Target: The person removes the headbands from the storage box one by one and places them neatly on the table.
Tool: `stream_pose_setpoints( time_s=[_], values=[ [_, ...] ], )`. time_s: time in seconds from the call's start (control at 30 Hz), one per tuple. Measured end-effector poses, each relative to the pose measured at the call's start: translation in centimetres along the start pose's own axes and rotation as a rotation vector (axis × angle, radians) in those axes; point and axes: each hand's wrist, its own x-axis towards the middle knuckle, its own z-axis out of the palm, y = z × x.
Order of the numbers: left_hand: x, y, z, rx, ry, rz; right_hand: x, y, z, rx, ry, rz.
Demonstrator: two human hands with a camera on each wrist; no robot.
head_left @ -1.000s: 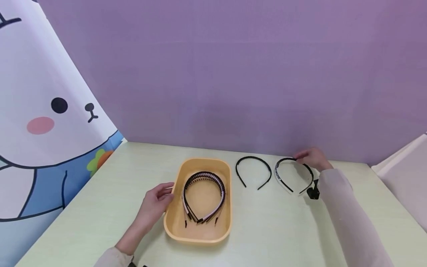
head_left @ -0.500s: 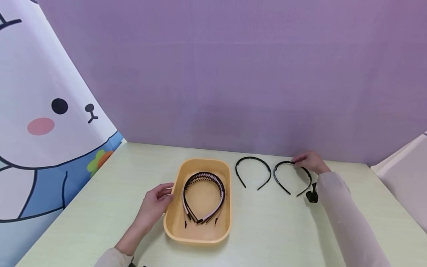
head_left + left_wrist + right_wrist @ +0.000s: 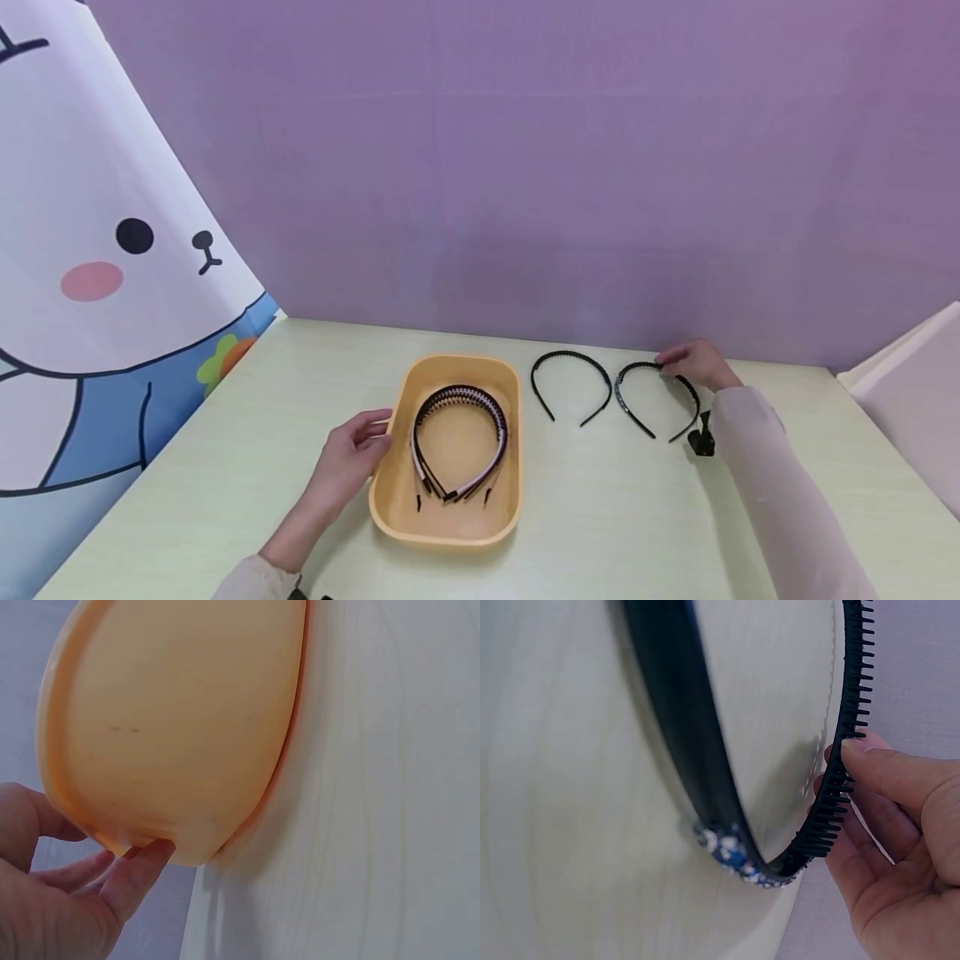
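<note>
My right hand point(image 3: 697, 364) pinches the upper right part of a black toothed headband point(image 3: 682, 712) between thumb and fingers. Blue and white sparkly stones cover one stretch of this band, as the right wrist view shows. To its left on the table lies a plain black headband point(image 3: 570, 354), its ends toward me. My left hand point(image 3: 347, 457) holds the left side of a yellow-orange tray point(image 3: 390, 521), thumb at the rim and fingers against the outer wall point(image 3: 202, 735). Several overlapping headbands point(image 3: 459, 392), black and pale lilac, lie inside the tray.
The pale table point(image 3: 600, 525) runs back to a purple backdrop point(image 3: 487, 183). A cartoon-printed sheet point(image 3: 150, 333) rises along the left, and a white panel point(image 3: 915, 408) stands at the right edge. A small black device point(image 3: 702, 437) sits at my right wrist.
My right hand and its headband have come slightly toward me and to the left, mostly in the first half second. The left hand, tray and plain headband stay in place.
</note>
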Motion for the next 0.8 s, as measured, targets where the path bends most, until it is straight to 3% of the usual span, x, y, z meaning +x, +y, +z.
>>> stream_pose_setpoints(
  time_s=[0.8],
  values=[
    [0.07,-0.03,-0.04,0.025,-0.001,0.006,-0.32,-0.60,-0.22,0.020,-0.010,-0.010]
  ],
)
